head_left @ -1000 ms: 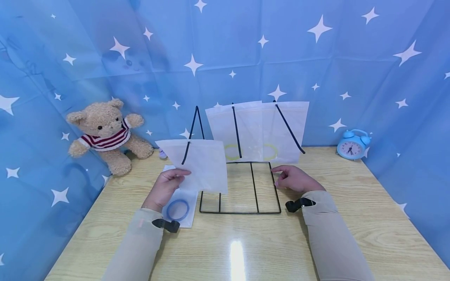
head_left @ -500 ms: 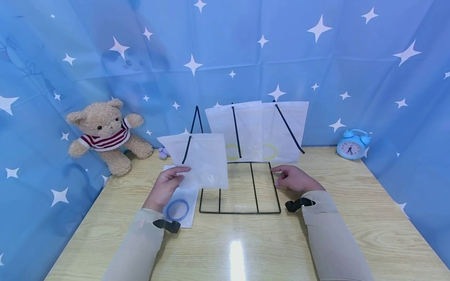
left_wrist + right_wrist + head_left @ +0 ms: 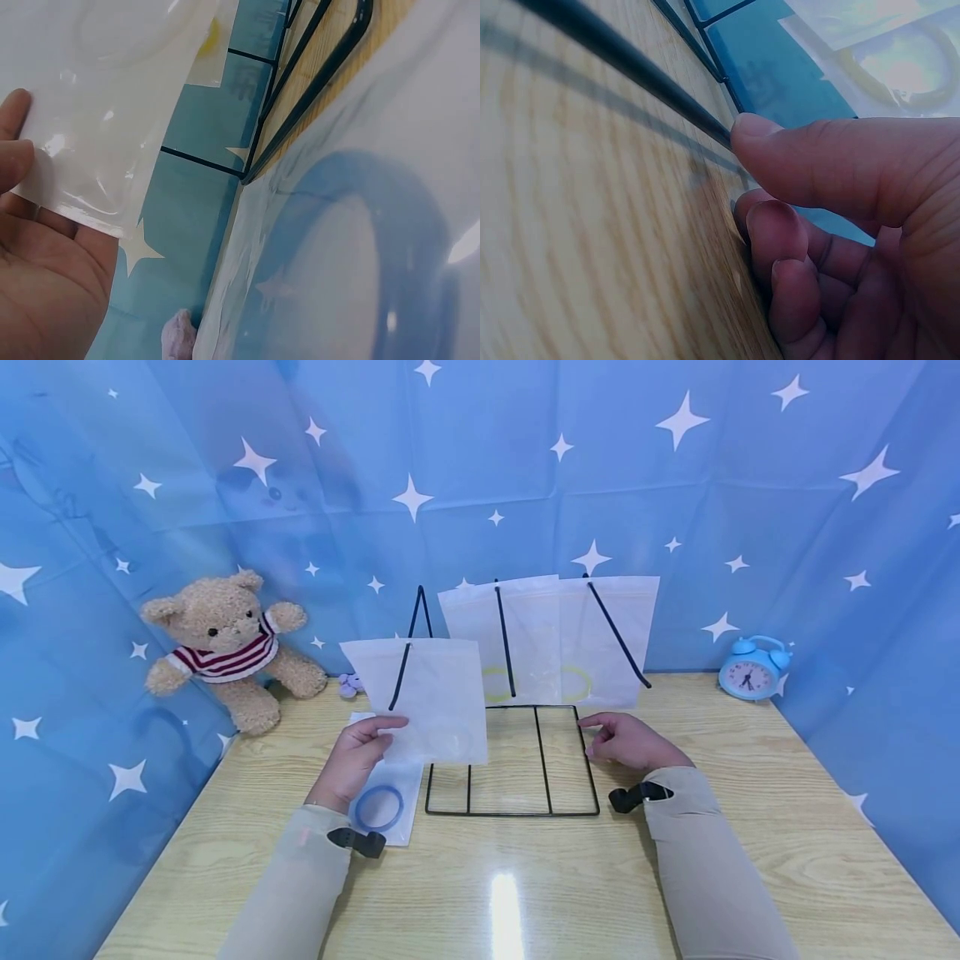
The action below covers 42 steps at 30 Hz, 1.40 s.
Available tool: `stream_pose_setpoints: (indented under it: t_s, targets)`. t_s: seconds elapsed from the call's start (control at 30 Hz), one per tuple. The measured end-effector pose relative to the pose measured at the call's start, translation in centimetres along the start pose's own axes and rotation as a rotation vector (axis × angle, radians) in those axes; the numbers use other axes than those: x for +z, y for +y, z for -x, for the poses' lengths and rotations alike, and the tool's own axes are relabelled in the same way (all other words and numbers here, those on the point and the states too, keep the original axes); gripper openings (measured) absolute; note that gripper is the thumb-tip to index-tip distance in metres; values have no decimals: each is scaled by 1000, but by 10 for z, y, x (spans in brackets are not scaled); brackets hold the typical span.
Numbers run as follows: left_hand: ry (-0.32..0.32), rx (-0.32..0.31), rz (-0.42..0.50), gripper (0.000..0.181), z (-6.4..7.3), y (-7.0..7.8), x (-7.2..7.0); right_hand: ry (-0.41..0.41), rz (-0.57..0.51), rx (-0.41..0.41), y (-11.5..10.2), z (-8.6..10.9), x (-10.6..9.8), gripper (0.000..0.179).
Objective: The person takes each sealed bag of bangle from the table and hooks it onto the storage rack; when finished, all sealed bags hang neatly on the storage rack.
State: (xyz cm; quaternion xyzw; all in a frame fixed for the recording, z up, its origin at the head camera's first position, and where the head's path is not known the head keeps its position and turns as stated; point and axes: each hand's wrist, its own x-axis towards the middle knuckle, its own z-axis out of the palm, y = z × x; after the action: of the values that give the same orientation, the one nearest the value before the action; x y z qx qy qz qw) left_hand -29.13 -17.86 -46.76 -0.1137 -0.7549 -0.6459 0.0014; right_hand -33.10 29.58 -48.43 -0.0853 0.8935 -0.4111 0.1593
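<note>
My left hand (image 3: 351,764) pinches the lower left part of a white translucent plastic bag (image 3: 442,710) between thumb and fingers. A black hook (image 3: 398,683) of the wire display rack (image 3: 513,815) comes through near the bag's top edge, its tip in front of the bag. Two similar bags hang from the other hooks, a yellow ring (image 3: 576,682) showing through the rightmost one. At the rack's right base wire is my right hand (image 3: 633,742); in the right wrist view its thumb (image 3: 761,139) lies against the wire, with the fingers curled beneath.
Left of the rack lies a packet (image 3: 401,835) with a blue ring (image 3: 378,810) in it. A teddy bear (image 3: 225,631) sits at the back left, a small purple thing (image 3: 349,686) beside it. A blue alarm clock (image 3: 752,670) stands at the back right, before a starry curtain.
The bag's top edge has risen and gone back along the hook, and the bag has shifted slightly right. My left hand keeps its pinch almost in place; the right hand stays still.
</note>
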Motion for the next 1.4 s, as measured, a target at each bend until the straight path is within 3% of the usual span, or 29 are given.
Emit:
stream_pose_setpoints:
  t_s: [0.53,1.4]
  targets:
    - [-30,-60,-97,28,-1,-10,-1,-2,6,4,-2,0,-1,58]
    - [-61,-34,-104,25,-2,-14,-1,-7,16,-3,-1,0,0,59]
